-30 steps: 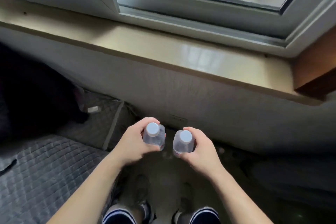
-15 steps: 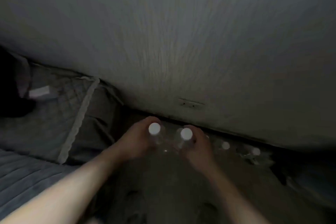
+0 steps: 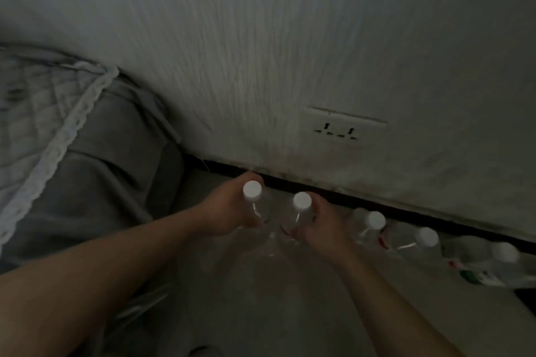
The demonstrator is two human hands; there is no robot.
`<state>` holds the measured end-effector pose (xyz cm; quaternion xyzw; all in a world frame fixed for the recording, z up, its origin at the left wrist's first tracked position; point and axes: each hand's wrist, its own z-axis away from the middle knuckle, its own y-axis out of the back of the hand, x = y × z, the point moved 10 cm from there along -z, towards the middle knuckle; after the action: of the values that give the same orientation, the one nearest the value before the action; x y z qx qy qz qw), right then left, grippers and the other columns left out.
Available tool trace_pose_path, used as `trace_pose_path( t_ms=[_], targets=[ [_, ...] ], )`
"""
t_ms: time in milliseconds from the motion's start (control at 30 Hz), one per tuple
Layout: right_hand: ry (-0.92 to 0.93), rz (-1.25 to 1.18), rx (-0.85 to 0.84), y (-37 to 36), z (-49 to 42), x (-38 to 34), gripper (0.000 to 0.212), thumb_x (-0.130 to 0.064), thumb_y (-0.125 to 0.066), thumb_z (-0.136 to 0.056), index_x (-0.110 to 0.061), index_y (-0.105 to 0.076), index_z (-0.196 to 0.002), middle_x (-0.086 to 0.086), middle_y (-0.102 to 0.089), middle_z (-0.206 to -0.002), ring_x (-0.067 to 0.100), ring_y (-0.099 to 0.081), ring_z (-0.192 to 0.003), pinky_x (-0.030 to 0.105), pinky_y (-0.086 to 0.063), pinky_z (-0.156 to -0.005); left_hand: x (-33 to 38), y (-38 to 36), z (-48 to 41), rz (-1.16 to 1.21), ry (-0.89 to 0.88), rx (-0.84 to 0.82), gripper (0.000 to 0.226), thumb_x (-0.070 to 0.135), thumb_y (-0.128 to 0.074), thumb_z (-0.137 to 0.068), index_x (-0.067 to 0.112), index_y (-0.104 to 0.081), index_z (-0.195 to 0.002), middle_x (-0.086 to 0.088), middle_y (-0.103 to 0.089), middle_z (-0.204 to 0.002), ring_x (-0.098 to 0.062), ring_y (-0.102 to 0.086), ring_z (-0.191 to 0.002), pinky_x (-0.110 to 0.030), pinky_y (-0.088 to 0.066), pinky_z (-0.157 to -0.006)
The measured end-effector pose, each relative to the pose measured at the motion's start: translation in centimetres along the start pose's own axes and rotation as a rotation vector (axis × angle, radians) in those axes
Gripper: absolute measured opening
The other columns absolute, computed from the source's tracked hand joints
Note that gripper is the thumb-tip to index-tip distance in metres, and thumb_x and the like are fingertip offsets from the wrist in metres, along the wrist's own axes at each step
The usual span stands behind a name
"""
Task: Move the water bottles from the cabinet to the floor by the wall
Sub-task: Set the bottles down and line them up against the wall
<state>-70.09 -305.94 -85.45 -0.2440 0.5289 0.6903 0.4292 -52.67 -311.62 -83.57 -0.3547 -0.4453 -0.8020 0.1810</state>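
Observation:
My left hand (image 3: 229,211) grips a clear water bottle with a white cap (image 3: 253,193), held upright low over the floor near the wall's dark skirting. My right hand (image 3: 320,226) grips a second clear bottle with a white cap (image 3: 301,202) right beside it. Both bottles' lower parts are hard to see in the dim light; I cannot tell whether they touch the floor. To the right, three more capped bottles (image 3: 374,222) (image 3: 425,239) (image 3: 503,253) stand in a row along the wall.
A white wall (image 3: 261,52) with a socket plate (image 3: 340,126) rises just behind the bottles. A grey quilted bed cover with white lace trim (image 3: 72,130) hangs at the left. Grey floor (image 3: 275,298) stretches toward me.
I have bent down; the window and sill have left the view. Both hands with their bottles have dropped from waist height to the floor by the wall, beside the row of bottles.

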Motion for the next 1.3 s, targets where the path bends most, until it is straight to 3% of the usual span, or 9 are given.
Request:
trace_pose_path(
  t_ms=[200, 367, 567, 667, 833, 1000, 1100, 1233, 1300],
  targets=[
    [0.039, -0.029, -0.002, -0.4, -1.5, 1.3, 0.051, -0.031, -0.084, -0.065, -0.035, -0.058, -0.108, -0.006, -0.065, -0.114, 0.014, -0.063, -0.102, 0.043, -0.053, -0.089, -0.8, -1.4, -2.5, -0.074, -0.031, -0.019, 0.049, 0.021, -0.087, -0.057, 0.031, -0.056, -0.094, 0.014, -0.062, -0.093, -0.004, -0.061, -0.084, -0.029, -0.055, -0.072],
    [0.074, -0.005, -0.016, -0.7, -1.8, 2.0, 0.038, -0.028, -0.083, -0.068, -0.025, -0.062, -0.099, -0.004, -0.067, -0.103, 0.015, -0.064, -0.094, 0.045, -0.054, -0.084, -1.6, -2.7, -3.3, -0.131, -0.074, -0.044, 0.051, 0.026, -0.085, -0.058, 0.034, -0.054, -0.097, 0.016, -0.062, -0.096, -0.004, -0.061, -0.086, -0.033, -0.055, -0.075],
    [0.044, -0.081, -0.013, -2.0, -2.3, 4.0, 0.067, -0.033, -0.089, -0.063, -0.037, -0.055, -0.120, -0.012, -0.061, -0.124, 0.004, -0.059, -0.109, 0.036, -0.050, -0.097, -3.0, -2.6, -3.7, -0.054, -0.082, -0.022, 0.049, 0.023, -0.086, -0.060, 0.033, -0.056, -0.097, 0.012, -0.065, -0.096, -0.006, -0.063, -0.087, -0.037, -0.056, -0.077],
    [0.033, -0.127, -0.026, -2.1, -2.8, 4.5, 0.069, -0.032, -0.089, -0.063, -0.034, -0.055, -0.124, -0.013, -0.062, -0.123, 0.001, -0.060, -0.109, 0.035, -0.051, -0.096, -2.7, -2.7, -4.1, -0.046, -0.116, -0.022, 0.049, 0.024, -0.087, -0.061, 0.033, -0.058, -0.098, 0.013, -0.064, -0.099, -0.003, -0.062, -0.090, -0.028, -0.053, -0.077],
    [0.041, -0.117, -0.034, -2.3, -2.9, 4.5, 0.067, -0.038, -0.087, -0.064, -0.038, -0.055, -0.123, -0.017, -0.061, -0.123, -0.004, -0.058, -0.107, 0.028, -0.050, -0.092, -2.4, -3.1, -4.1, 0.000, -0.122, -0.018, 0.049, 0.024, -0.087, -0.063, 0.034, -0.059, -0.102, 0.015, -0.064, -0.101, 0.000, -0.061, -0.093, -0.028, -0.054, -0.081],
    [0.056, -0.116, -0.034, -2.0, -2.5, 4.1, 0.056, -0.030, -0.087, -0.068, -0.053, -0.049, -0.103, -0.028, -0.058, -0.108, -0.017, -0.053, -0.095, 0.011, -0.043, -0.081, -2.5, -2.7, -4.0, 0.027, -0.103, -0.012, 0.055, 0.020, -0.088, -0.062, 0.029, -0.060, -0.109, 0.013, -0.064, -0.105, -0.001, -0.061, -0.097, -0.026, -0.053, -0.085],
    [0.059, -0.123, -0.015, -1.9, -2.5, 4.6, 0.060, -0.032, -0.089, -0.064, -0.054, -0.050, -0.105, -0.019, -0.061, -0.116, -0.008, -0.058, -0.103, 0.022, -0.049, -0.089, -2.5, -2.5, -3.9, 0.033, -0.085, -0.018, 0.063, 0.018, -0.089, -0.061, 0.027, -0.059, -0.115, 0.013, -0.062, -0.111, -0.002, -0.059, -0.100, -0.020, -0.050, -0.086],
    [0.079, -0.118, -0.052, -1.8, -2.4, 4.1, 0.077, -0.026, -0.089, -0.063, -0.035, -0.049, -0.129, -0.009, -0.053, -0.135, 0.005, -0.053, -0.118, 0.032, -0.046, -0.102, -1.9, -2.2, -3.8, 0.029, -0.097, -0.031, 0.071, 0.021, -0.090, -0.060, 0.038, -0.052, -0.117, 0.027, -0.054, -0.105, 0.018, -0.053, -0.091, -0.001, -0.042, -0.076],
    [0.099, -0.125, -0.052, -1.3, -2.4, 3.2, 0.080, -0.016, -0.089, -0.062, -0.030, -0.048, -0.130, -0.012, -0.052, -0.132, 0.001, -0.052, -0.115, 0.018, -0.044, -0.098, -1.7, -1.9, -3.9, 0.043, -0.102, -0.032, 0.075, 0.024, -0.091, -0.058, 0.035, -0.053, -0.120, 0.027, -0.055, -0.108, 0.024, -0.050, -0.092, 0.003, -0.040, -0.075]
  ],
)
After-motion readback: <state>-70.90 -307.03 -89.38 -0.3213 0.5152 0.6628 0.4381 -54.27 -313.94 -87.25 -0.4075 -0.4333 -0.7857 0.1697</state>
